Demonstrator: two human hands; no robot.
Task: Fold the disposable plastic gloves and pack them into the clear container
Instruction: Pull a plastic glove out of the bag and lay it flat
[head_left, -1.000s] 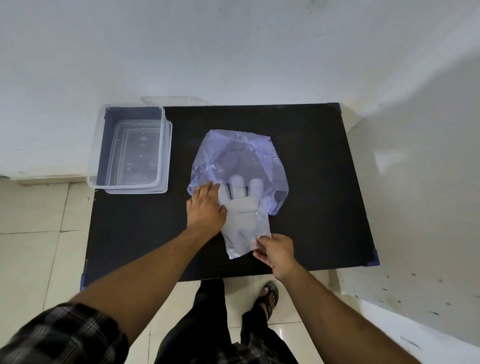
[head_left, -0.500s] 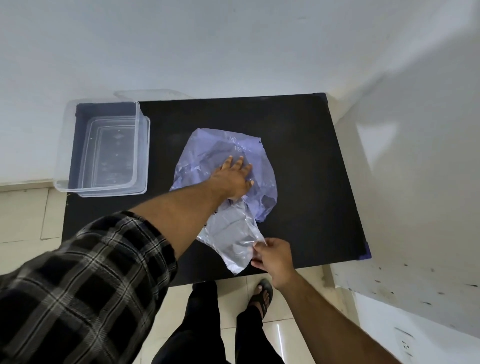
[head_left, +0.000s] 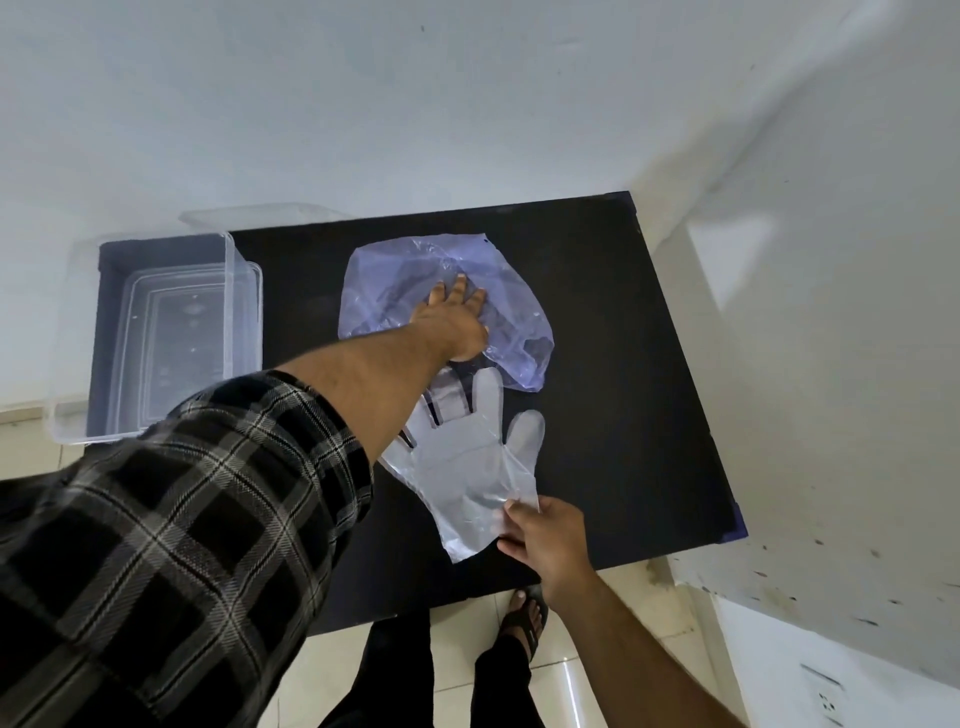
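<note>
A clear disposable glove (head_left: 467, 457) lies flat on the black table (head_left: 623, 364), fingers pointing away from me. My right hand (head_left: 545, 540) pinches its cuff near the table's front edge. A bluish plastic bag (head_left: 498, 280) lies just beyond the glove. My left hand (head_left: 457, 322) rests flat on that bag with fingers spread, pressing it down. The clear container (head_left: 156, 332) sits at the table's left end, and a smaller clear tray or lid lies inside it.
A white wall runs behind the table and a white ledge stands close on the right. A clear lid (head_left: 249, 215) leans behind the container. My legs and a sandalled foot (head_left: 524, 618) are on the tiled floor below the table's front edge.
My left hand has slid from the glove up onto the bluish bag. My right hand has drawn the glove out from under the bag toward me, so its fingers now lie exposed.
</note>
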